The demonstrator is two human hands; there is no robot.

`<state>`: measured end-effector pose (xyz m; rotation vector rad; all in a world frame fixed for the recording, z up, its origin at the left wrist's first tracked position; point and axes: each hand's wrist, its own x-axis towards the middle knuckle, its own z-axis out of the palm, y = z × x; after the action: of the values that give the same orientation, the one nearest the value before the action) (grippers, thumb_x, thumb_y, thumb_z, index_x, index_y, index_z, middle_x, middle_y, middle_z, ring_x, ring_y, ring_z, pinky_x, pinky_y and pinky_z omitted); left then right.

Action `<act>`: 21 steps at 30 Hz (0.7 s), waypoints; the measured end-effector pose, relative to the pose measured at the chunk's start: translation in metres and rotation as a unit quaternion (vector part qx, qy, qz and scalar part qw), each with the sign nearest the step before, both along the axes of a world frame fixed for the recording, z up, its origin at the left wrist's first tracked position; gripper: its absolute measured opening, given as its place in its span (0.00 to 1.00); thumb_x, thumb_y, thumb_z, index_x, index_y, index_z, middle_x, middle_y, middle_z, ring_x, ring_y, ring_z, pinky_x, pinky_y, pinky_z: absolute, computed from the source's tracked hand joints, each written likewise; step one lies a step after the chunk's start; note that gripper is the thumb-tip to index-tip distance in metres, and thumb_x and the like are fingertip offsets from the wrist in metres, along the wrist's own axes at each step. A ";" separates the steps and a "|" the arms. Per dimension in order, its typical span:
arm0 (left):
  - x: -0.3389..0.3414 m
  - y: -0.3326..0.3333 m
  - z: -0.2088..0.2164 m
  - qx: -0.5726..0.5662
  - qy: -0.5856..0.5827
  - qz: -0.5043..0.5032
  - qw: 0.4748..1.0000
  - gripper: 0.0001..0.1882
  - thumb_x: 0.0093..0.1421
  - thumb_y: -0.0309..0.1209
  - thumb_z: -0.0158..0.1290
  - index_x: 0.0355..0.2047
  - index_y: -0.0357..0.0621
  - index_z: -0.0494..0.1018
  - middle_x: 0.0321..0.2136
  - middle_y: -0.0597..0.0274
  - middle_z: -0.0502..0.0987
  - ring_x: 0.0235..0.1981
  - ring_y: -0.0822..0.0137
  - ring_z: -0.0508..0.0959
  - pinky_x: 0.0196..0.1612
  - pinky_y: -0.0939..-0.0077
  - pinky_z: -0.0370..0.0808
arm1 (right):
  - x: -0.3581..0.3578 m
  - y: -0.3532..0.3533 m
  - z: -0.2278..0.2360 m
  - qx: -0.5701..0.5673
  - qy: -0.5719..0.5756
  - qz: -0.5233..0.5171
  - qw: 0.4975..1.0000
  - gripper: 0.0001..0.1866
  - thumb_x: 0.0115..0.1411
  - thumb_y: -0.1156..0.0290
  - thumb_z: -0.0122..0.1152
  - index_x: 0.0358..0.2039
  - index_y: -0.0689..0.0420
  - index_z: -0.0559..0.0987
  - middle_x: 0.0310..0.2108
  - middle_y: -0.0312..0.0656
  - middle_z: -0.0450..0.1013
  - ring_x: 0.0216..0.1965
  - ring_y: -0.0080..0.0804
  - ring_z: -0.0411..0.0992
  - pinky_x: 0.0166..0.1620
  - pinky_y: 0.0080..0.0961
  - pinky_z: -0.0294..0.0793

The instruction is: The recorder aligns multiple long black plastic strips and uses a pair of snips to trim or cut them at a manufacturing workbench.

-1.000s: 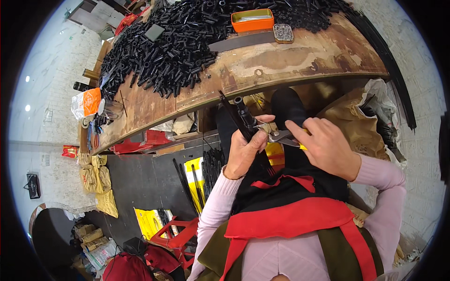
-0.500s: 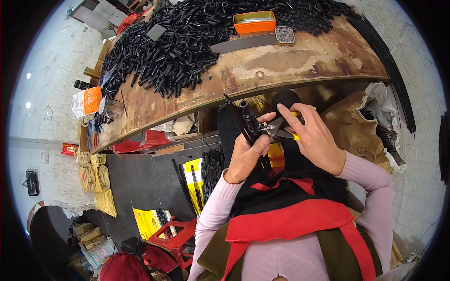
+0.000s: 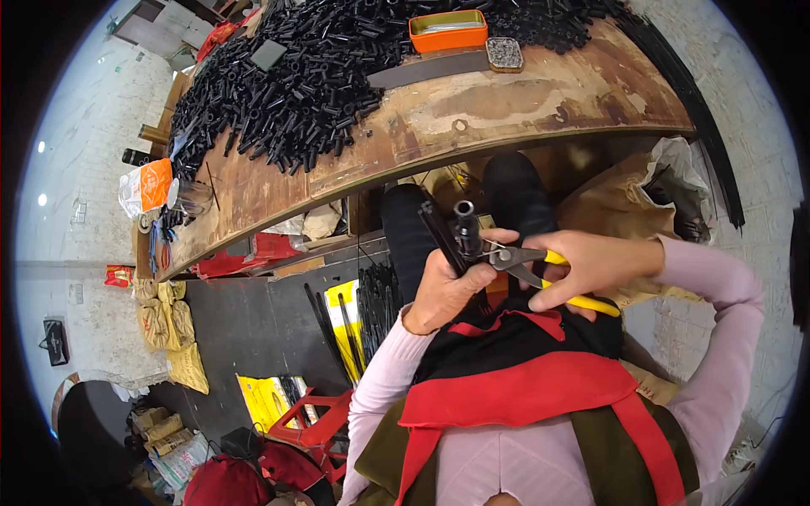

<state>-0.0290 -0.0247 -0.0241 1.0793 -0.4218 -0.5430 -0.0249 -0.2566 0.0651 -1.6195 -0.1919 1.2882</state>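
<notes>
Over my lap, my left hand (image 3: 447, 293) is closed around a bundle of thin black rods (image 3: 436, 229) and a thicker black tube (image 3: 466, 221), whose open round end points up and away from me. My right hand (image 3: 582, 266) grips pliers (image 3: 515, 261) with yellow handles, one handle sticking out below the fingers. The metal jaws reach to the side of the tube, next to my left thumb and fingertip. A bit of thin wire seems to show at the jaws, too small to make out fully.
A wooden table (image 3: 498, 110) stands ahead, bearing a large heap of short black tubes (image 3: 295, 93), an orange tin (image 3: 447, 34) and a small tray (image 3: 504, 55). A brown sack (image 3: 607, 198) is at right; a red stool (image 3: 316, 430) is at lower left.
My right hand has turned and dropped lower, its forearm swinging outward, so the pliers now lie across with their handles toward the right. The tube stands more upright in my left hand.
</notes>
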 end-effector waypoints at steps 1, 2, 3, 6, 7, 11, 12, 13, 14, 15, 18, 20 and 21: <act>-0.001 0.003 0.002 0.043 0.014 0.029 0.999 0.26 0.64 0.38 0.57 0.57 0.36 0.69 0.27 0.74 0.69 0.27 0.82 0.65 0.31 0.87 0.63 | -0.004 -0.005 -0.003 -0.049 -0.323 0.043 0.944 0.20 0.57 0.64 0.66 0.42 0.61 0.69 0.22 0.41 0.72 0.22 0.31 0.74 0.25 0.30 0.69; -0.001 0.004 0.002 0.085 0.028 0.057 0.994 0.26 0.64 0.38 0.57 0.57 0.36 0.69 0.26 0.74 0.69 0.27 0.82 0.65 0.30 0.87 0.63 | -0.002 -0.009 -0.004 -0.049 -0.320 0.044 0.945 0.20 0.57 0.64 0.66 0.42 0.61 0.69 0.22 0.41 0.72 0.22 0.31 0.74 0.25 0.30 0.69; 0.003 0.000 -0.003 0.048 0.028 0.069 0.996 0.27 0.64 0.39 0.57 0.58 0.35 0.68 0.26 0.74 0.68 0.26 0.82 0.64 0.30 0.86 0.62 | 0.005 -0.013 -0.004 -0.074 -0.516 0.049 0.852 0.20 0.58 0.63 0.64 0.43 0.61 0.69 0.23 0.44 0.72 0.24 0.38 0.74 0.29 0.33 0.70; 0.010 -0.001 -0.005 0.024 0.027 0.087 0.996 0.30 0.63 0.40 0.58 0.60 0.35 0.66 0.25 0.74 0.67 0.25 0.82 0.64 0.29 0.86 0.61 | 0.023 -0.013 0.000 -0.118 -0.734 0.073 0.664 0.19 0.61 0.64 0.62 0.44 0.62 0.69 0.21 0.46 0.72 0.22 0.41 0.75 0.27 0.34 0.72; 0.012 0.004 -0.009 0.015 0.042 0.063 0.997 0.32 0.62 0.42 0.59 0.61 0.35 0.65 0.25 0.74 0.67 0.25 0.81 0.63 0.29 0.86 0.61 | 0.026 -0.009 0.012 -0.100 -0.539 0.073 0.833 0.18 0.61 0.65 0.62 0.44 0.62 0.69 0.20 0.45 0.72 0.19 0.38 0.74 0.25 0.32 0.71; 0.010 0.009 -0.006 -0.003 0.036 0.015 0.999 0.33 0.62 0.45 0.59 0.59 0.34 0.67 0.24 0.73 0.67 0.24 0.81 0.64 0.28 0.85 0.61 | 0.017 -0.007 -0.004 0.043 0.079 -0.001 0.996 0.19 0.59 0.67 0.66 0.41 0.64 0.68 0.17 0.38 0.69 0.13 0.26 0.70 0.18 0.22 0.67; 0.010 0.008 -0.007 -0.006 0.036 0.015 0.999 0.33 0.62 0.45 0.59 0.59 0.34 0.67 0.24 0.73 0.67 0.24 0.81 0.64 0.28 0.85 0.61 | 0.007 -0.006 -0.009 0.046 0.160 -0.045 0.985 0.20 0.58 0.65 0.67 0.41 0.63 0.68 0.16 0.37 0.68 0.12 0.26 0.70 0.17 0.21 0.66; 0.012 0.009 -0.011 0.000 0.040 0.029 0.999 0.33 0.62 0.45 0.59 0.59 0.34 0.67 0.23 0.73 0.66 0.24 0.81 0.63 0.28 0.85 0.61 | 0.005 0.003 0.004 -0.001 0.014 -0.038 0.999 0.22 0.57 0.61 0.67 0.41 0.63 0.68 0.19 0.37 0.69 0.17 0.26 0.72 0.21 0.23 0.67; 0.013 0.010 -0.015 0.006 0.043 0.042 0.998 0.33 0.62 0.45 0.59 0.59 0.34 0.67 0.22 0.74 0.66 0.23 0.81 0.63 0.28 0.85 0.61 | 0.007 -0.002 -0.010 -0.069 -0.293 0.026 0.953 0.22 0.59 0.61 0.65 0.43 0.64 0.68 0.24 0.40 0.71 0.24 0.29 0.74 0.27 0.28 0.71; 0.018 0.010 -0.018 0.018 0.034 0.065 0.997 0.31 0.63 0.43 0.58 0.59 0.34 0.67 0.21 0.74 0.66 0.22 0.81 0.63 0.27 0.85 0.61 | 0.011 -0.006 -0.013 -0.089 -0.477 0.033 0.873 0.21 0.60 0.62 0.64 0.43 0.64 0.69 0.26 0.41 0.71 0.26 0.30 0.74 0.30 0.30 0.72; 0.019 0.002 -0.012 0.024 0.041 0.134 0.990 0.30 0.64 0.42 0.57 0.59 0.34 0.67 0.21 0.74 0.66 0.22 0.81 0.63 0.27 0.85 0.61 | 0.021 -0.005 -0.015 -0.112 -0.723 0.024 0.681 0.17 0.62 0.66 0.62 0.44 0.63 0.69 0.26 0.44 0.73 0.25 0.34 0.75 0.30 0.33 0.73; 0.020 0.005 -0.014 0.032 0.043 0.137 0.989 0.29 0.64 0.42 0.57 0.58 0.34 0.67 0.21 0.74 0.66 0.23 0.81 0.63 0.27 0.85 0.61 | 0.024 -0.003 -0.001 -0.081 -0.411 0.047 0.907 0.16 0.62 0.68 0.61 0.44 0.64 0.69 0.21 0.43 0.72 0.19 0.34 0.74 0.24 0.31 0.72; 0.019 0.008 -0.017 0.013 0.041 0.113 0.993 0.29 0.64 0.42 0.57 0.58 0.34 0.67 0.22 0.74 0.66 0.23 0.81 0.63 0.27 0.84 0.61 | 0.028 0.002 0.015 -0.040 -0.222 0.013 0.974 0.17 0.61 0.68 0.62 0.44 0.65 0.69 0.16 0.41 0.70 0.14 0.32 0.73 0.18 0.27 0.68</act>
<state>-0.0100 -0.0166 -0.0408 1.1097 -0.2168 -0.3908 0.0027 -0.2551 0.0797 -1.9647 -0.4413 0.9457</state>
